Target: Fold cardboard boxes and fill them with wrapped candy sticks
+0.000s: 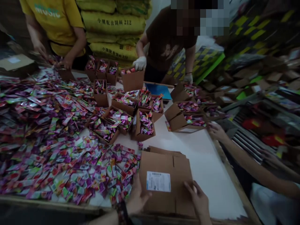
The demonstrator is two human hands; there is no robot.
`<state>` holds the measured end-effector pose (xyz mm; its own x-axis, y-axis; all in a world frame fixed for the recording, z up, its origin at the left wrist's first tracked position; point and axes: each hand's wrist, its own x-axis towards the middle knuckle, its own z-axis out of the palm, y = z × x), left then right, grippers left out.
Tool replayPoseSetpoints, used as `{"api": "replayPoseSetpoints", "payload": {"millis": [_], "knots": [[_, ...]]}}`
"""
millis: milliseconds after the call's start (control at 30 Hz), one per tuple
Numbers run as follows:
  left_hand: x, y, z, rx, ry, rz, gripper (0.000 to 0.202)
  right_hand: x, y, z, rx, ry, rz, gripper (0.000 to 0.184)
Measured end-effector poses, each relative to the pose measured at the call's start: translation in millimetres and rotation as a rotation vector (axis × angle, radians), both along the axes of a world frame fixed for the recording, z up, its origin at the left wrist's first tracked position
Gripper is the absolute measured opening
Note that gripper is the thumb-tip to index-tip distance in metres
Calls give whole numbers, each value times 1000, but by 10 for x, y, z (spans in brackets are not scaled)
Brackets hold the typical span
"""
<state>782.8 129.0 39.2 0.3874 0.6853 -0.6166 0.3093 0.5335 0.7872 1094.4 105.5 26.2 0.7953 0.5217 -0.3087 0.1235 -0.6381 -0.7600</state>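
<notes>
My left hand (pixel 137 197) grips the left edge of a stack of flattened cardboard boxes (pixel 164 175) lying at the near edge of the white table (pixel 206 162). The top box carries a white label (pixel 158 181). On the top box's near right part rests my right hand (pixel 199 200), fingers curled onto the cardboard. A big heap of small colourful sachets (pixel 51 134) covers the table's left half, right up to my left hand.
Several open brown boxes filled with sachets (pixel 145 123) stand mid-table. Opposite, a person in a yellow shirt (pixel 56 28) and a person in white gloves (pixel 140 62) handle boxes. Another person's arm (pixel 236 153) reaches in from the right. Yellow sacks (pixel 112 25) are stacked behind.
</notes>
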Motion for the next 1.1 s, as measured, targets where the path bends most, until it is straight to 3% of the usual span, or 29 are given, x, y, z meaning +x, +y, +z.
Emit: {"api": "replayPoseSetpoints", "payload": {"millis": [67, 133, 200, 267, 367, 467, 567, 633, 767, 800, 867, 967, 1033, 1100], "knots": [[-473, 38, 201, 2, -31, 318, 98, -335, 36, 158, 129, 190, 18, 56], [-1018, 95, 439, 50, -9, 607, 82, -818, 83, 270, 222, 371, 149, 53], [-1541, 145, 658, 202, 46, 791, 67, -1401, 141, 323, 222, 454, 315, 49], [-1960, 154, 785, 335, 122, 889, 57, -1999, 195, 320, 209, 465, 391, 47], [-2339, 80, 761, 355, 164, 956, 47, -2721, 249, 276, 279, 491, 316, 48], [-2506, -16, 627, 243, 64, 1025, 42, -3073, 277, 293, 261, 510, 242, 46], [-2578, -44, 546, 136, 35, 1176, 38, -3154, 243, 414, 252, 429, 378, 47], [-2581, -41, 535, 108, 37, 1256, 36, -3180, 151, 498, 272, 394, 582, 51], [-2485, -129, 595, 221, 42, 1106, 44, -3300, -131, 434, 215, 496, 1096, 63], [-2467, -175, 621, 302, 91, 1041, 44, -3335, -181, 360, 189, 498, 1117, 65], [-2473, -267, 669, 479, 202, 856, 36, -3386, -204, 188, 148, 444, 992, 73], [-2547, -314, 667, 589, 317, 485, 35, -3382, -13, 30, 141, 429, 872, 84], [-2553, -275, 581, 597, 457, 358, 42, -3323, 216, 87, 159, 473, 971, 85], [-2477, -236, 443, 625, 628, 348, 34, -3244, 446, 279, 178, 492, 1149, 81]]}}
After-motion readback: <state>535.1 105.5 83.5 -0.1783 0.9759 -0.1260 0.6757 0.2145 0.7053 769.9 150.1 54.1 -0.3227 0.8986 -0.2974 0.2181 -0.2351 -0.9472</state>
